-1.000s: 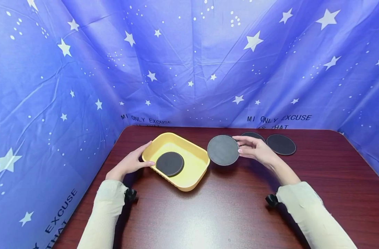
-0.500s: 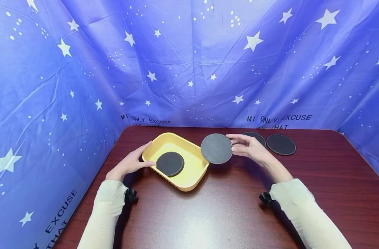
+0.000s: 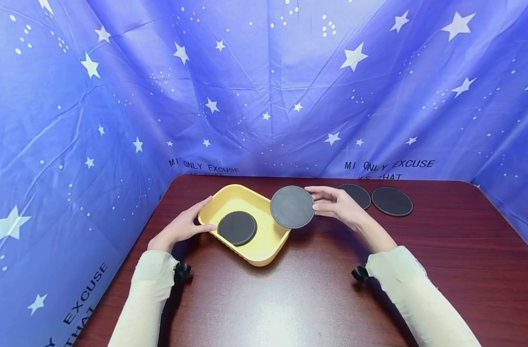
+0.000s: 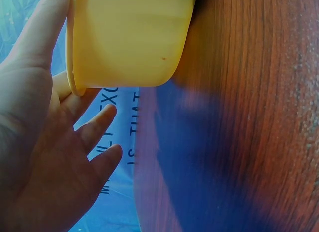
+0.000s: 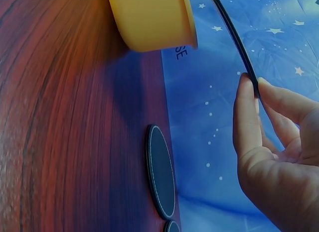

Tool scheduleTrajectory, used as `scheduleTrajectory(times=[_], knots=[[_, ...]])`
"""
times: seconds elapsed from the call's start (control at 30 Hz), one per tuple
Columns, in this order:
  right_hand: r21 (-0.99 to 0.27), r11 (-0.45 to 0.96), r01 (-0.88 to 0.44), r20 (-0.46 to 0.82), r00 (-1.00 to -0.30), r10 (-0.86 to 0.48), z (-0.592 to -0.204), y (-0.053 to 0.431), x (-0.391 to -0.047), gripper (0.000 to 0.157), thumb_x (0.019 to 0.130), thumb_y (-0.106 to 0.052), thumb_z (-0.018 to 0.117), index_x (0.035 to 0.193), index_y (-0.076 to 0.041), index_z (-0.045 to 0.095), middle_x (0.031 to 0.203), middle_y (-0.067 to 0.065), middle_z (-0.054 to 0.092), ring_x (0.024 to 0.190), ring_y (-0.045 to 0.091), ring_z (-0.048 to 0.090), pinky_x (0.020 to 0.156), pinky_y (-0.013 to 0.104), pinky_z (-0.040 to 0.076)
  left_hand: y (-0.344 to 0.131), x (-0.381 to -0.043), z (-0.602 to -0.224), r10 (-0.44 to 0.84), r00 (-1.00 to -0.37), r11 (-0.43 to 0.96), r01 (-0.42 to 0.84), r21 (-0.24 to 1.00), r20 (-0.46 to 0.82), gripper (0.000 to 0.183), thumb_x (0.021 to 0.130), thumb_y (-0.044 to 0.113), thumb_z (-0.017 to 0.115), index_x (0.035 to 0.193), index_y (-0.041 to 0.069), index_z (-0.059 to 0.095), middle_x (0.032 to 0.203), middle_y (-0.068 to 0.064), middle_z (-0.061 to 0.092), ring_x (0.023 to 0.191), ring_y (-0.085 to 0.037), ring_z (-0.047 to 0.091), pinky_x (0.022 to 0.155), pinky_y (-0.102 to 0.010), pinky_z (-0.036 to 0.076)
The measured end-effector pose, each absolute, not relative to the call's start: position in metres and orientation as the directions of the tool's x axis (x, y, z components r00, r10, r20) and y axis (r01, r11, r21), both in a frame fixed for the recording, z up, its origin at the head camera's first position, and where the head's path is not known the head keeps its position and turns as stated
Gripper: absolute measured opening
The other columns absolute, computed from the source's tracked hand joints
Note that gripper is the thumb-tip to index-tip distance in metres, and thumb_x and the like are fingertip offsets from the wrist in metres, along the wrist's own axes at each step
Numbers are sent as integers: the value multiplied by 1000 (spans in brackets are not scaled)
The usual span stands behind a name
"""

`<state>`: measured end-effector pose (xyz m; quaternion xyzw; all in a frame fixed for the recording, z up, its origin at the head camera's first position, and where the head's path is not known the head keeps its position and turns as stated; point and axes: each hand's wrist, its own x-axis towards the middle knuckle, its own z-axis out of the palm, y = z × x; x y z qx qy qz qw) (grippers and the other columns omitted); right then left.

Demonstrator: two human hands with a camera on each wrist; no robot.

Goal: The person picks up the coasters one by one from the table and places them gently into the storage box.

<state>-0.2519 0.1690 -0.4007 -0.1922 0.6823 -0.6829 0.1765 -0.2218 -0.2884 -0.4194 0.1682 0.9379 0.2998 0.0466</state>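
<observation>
A round black coaster with stitching along its edge [image 3: 292,207] is tilted above the right side of a yellow rectangular bin [image 3: 270,246]. My right hand [image 3: 343,208] pinches this coaster at its right edge between thumb and fingers; the right wrist view shows it edge-on, a thin dark disc [image 5: 236,39] higher than the bin's rim. Inside the bin, toward the left, lies another black coaster [image 3: 237,228]. My left hand [image 3: 180,226] grips the bin's left corner, thumb over the near rim. Seen from the left wrist, some of its fingers [image 4: 102,123] spread away from the yellow wall [image 4: 129,40].
Two more black coasters lie at the back right of the dark red wood table [image 3: 264,313]: one [image 3: 357,196] partly behind my right hand, the other [image 3: 392,201] beside it. A blue star-printed cloth [image 3: 268,86] hangs behind the table and along its sides.
My right hand has moved left with the coaster, from beside the bin to over its right side. The coaster on the table behind that hand shows more. My left hand and the bin stay put.
</observation>
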Motion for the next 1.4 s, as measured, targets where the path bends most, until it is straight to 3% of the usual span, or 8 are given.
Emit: scheduleTrajectory(times=[0.9,1.17,1.4], knots=[[-1000,-8,14,-8,-864,-504,-394,113,-254,55,92,5,61,145,1,47,111,5,59,92,8,66,92,32,59,-289,-222,-418,350,-937,769,300,564,22,93,86,39,77,158,10,27,163,-17,30,149,-40,30,120,-58,28],[-998,54,16,-40,-874,-484,-393,93,-252,54,92,2,62,144,-3,51,115,10,58,95,10,64,88,29,60,-288,-221,-417,349,-937,760,296,578,22,93,86,38,77,158,9,27,163,-16,30,150,-39,29,121,-57,27],[-999,46,12,-32,-877,-480,-393,74,-250,55,90,2,63,143,1,51,113,10,59,96,10,61,91,33,59,-289,-222,-418,350,-936,765,304,568,31,92,86,38,77,158,10,27,163,-16,30,150,-38,29,121,-56,27]])
